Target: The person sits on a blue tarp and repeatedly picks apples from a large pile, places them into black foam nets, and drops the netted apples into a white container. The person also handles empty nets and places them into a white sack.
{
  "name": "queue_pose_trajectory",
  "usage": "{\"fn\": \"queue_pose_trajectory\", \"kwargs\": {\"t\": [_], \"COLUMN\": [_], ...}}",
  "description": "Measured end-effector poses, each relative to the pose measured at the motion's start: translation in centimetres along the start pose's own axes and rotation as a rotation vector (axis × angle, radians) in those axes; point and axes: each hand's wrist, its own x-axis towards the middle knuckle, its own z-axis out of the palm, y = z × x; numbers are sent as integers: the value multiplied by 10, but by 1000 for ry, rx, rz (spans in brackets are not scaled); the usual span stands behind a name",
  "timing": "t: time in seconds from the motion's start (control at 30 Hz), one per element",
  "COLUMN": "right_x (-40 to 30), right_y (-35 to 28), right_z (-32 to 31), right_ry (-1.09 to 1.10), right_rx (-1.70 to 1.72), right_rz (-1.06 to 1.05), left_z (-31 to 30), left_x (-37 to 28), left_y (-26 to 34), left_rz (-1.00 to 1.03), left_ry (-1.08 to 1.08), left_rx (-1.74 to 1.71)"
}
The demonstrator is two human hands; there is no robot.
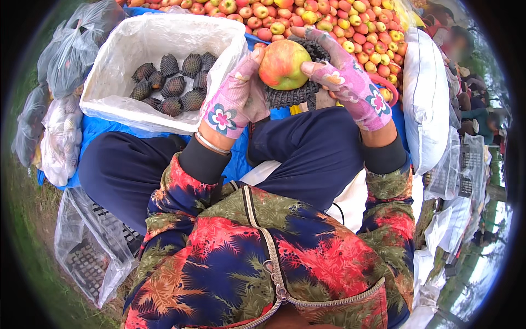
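Observation:
A red and yellow apple (283, 66) is held up between my two hands. My left hand (237, 95), in a pink floral fingerless glove, has its thumb against the apple's left side. My right hand (349, 80), gloved alike, presses its thumb on the apple's right side. A black foam fruit net (294, 95) lies behind and under the apple, with its upper part along my right fingers. Left of my hands stands a white plastic-lined crate (109, 82). Several apples in black foam nets (172, 86) lie on its bottom.
A large heap of loose apples (304, 16) spreads beyond my hands. A stuffed white sack (425, 98) stands at the right. Tied plastic bags (76, 49) are piled at the left, and a plastic-lined black crate (88, 255) sits below them. Blue sheeting (102, 125) lies underneath.

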Motion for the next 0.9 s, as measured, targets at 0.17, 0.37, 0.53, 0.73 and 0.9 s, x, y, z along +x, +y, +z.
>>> {"fn": "queue_pose_trajectory", "kwargs": {"t": [0.17, 0.37, 0.53, 0.73, 0.9], "right_x": [5, 1, 0, 15, 13], "right_y": [22, 38, 27, 31, -14], "right_z": [-3, 4, 6, 6, 37], "right_ry": [46, -495, -297, 277, 229], "right_rx": [725, 1193, 1036, 121, -768], "right_rz": [222, 501, 215, 6, -562], "left_z": [1, 7, 0, -1, -11], "left_x": [-2, -7, -10, -2, 3], "left_y": [8, 13, 27, 27, 24], "left_rz": [11, -2, 123, 224, 409], "left_ry": [52, -138, -185, -119, 203], "left_rx": [-80, -155, -35, 518, 587]}}
